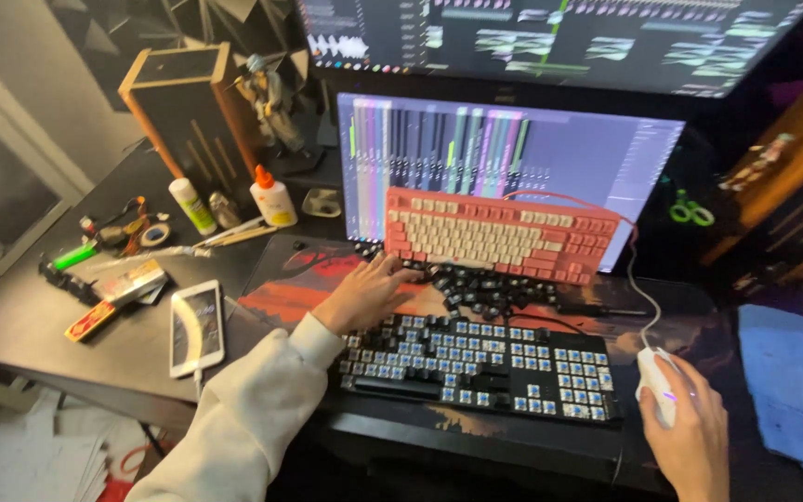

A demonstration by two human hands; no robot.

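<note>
Two hands at a stripped keyboard on a dark bench (39, 325).

From the head view: the left hand (364, 293), fingers spread, rests on loose black keycaps (485, 290) just behind the black keyboard with bare blue switches (480, 363); the right hand (694, 432), right of that keyboard, is curled over a white computer mouse (654, 379). A pink-and-cream keyboard (499, 234) leans farther behind.
</note>
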